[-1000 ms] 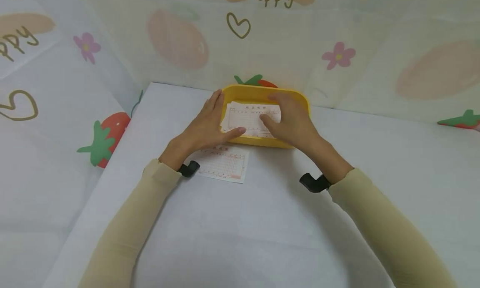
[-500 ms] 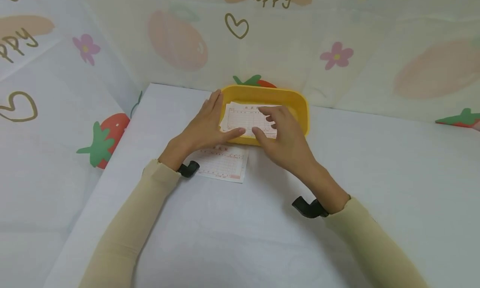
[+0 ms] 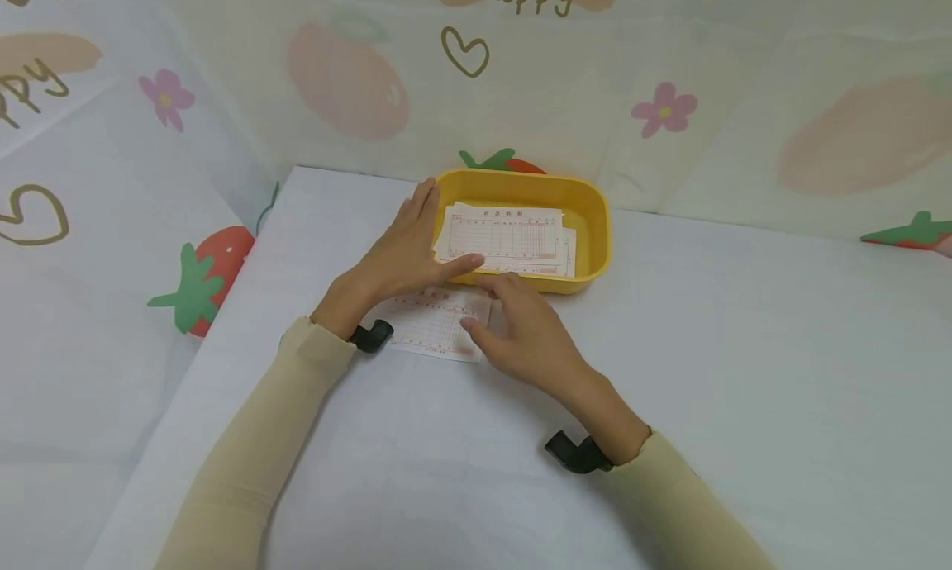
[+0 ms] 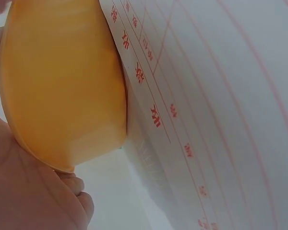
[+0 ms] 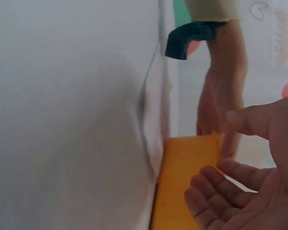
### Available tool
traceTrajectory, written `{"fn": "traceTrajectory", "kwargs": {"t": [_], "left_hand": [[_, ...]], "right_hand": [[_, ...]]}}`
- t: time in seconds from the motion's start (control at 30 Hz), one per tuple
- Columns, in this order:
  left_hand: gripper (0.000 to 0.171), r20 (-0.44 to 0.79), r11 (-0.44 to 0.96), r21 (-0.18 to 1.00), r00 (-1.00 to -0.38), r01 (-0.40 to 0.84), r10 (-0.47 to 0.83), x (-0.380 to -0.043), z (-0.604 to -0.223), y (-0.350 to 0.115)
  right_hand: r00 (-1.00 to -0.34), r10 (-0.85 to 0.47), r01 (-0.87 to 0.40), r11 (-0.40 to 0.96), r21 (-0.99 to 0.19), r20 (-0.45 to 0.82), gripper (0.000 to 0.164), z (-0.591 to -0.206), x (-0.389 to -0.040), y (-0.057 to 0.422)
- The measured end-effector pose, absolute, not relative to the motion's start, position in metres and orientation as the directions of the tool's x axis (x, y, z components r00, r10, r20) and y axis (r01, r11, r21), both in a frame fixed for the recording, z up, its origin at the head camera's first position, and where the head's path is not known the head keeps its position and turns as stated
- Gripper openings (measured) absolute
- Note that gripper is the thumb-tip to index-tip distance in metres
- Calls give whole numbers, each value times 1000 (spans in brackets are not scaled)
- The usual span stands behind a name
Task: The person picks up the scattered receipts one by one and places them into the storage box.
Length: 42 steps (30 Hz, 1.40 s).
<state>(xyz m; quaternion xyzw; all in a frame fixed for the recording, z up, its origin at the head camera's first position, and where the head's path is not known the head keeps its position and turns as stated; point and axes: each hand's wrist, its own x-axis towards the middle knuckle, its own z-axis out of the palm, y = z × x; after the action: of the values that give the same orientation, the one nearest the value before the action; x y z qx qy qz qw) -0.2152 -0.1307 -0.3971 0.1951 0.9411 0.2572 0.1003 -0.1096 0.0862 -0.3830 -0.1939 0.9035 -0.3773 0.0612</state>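
Observation:
A yellow plastic basket (image 3: 597, 248) stands at the back of the white table with several red-printed receipt slips (image 3: 506, 235) lying in it. My left hand (image 3: 402, 248) holds its near left corner, fingers along the left end and thumb over the front rim. One loose slip (image 3: 431, 330) lies on the table before the basket, partly covered by my left hand and wrist. Over that slip's right edge hovers my right hand (image 3: 531, 330), fingers relaxed and thumb apart, holding nothing. In the right wrist view its fingers (image 5: 216, 191) spread in front of the basket wall (image 5: 182, 167).
Behind the basket rises a cloth backdrop (image 3: 521, 74) printed with fruit, hearts and flowers. Each wrist wears a dark curved mount, one on the left (image 3: 372, 336) and one on the right (image 3: 578, 453). White table surface (image 3: 744, 347) extends to the right.
My right hand has moved from above the slips inside the basket toward me and left, out over the front rim to the loose slip. The left hand stays on the basket.

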Motion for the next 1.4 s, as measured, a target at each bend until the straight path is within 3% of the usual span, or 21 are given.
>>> {"fn": "traceTrajectory", "kwargs": {"t": [0.23, 0.53, 0.93, 1.4], "left_hand": [[130, -95, 794, 521, -904, 311, 417, -215, -397, -130], [128, -114, 806, 514, -907, 294, 404, -217, -399, -131], [129, -112, 803, 513, -905, 302, 411, -217, -400, -130], [128, -113, 807, 515, -911, 289, 398, -214, -397, -129]], "right_hand": [[-923, -381, -274, 742, -612, -48, 68, -401, -113, 74], [-916, -402, -342, 797, -497, -15, 77, -409, -107, 69], [-927, -372, -291, 779, -555, -36, 78, -409, -107, 70], [-943, -324, -224, 778, -587, -69, 59, -411, -107, 67]]}}
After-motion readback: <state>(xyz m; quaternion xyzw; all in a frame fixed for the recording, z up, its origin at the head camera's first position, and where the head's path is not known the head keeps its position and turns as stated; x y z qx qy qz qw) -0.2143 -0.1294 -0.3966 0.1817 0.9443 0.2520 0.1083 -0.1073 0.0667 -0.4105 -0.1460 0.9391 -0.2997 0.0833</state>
